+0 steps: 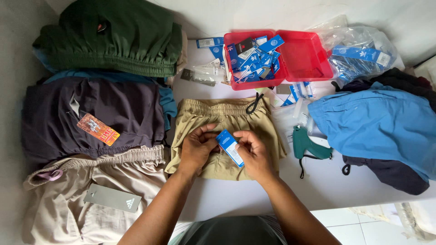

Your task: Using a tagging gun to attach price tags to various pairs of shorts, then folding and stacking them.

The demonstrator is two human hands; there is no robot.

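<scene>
- Blue hang tag [230, 147]: held between both hands over the lower middle of the khaki shorts [227, 136], tilted, upper end toward the left hand.
- Left hand [196, 149]: fingers closed in a pinch at the tag's upper end, thumb and forefinger touching the card; palm resting on the shorts' fabric.
- Right hand [254, 154]: fingers curled shut around the tag's lower right edge, thumb on its face.
- Khaki shorts: lying flat on the white desk [318, 190], elastic waistband away from the person, dark drawcord [254, 103] looped at the waist.
- Green tagging gun [306, 147]: on the desk just right of the shorts, untouched, apart from the right hand.
- Red plastic box [277, 59]: open, beyond the shorts; left half filled with blue tags, right half showing bare red bottom.
- Loose blue tags and small clear packets scattered on the desk around the box.
- Clear plastic bag [363, 52]: right of the box, more blue tags inside.
- Blue shorts [381, 122]: right side, lying over dark garments.
- Left side, stacked garments: green shorts [113, 36] at top, dark grey shorts [91, 115] with an orange tag [97, 129] in the middle, beige shorts [91, 195] with a grey tag [112, 198] nearest.
</scene>
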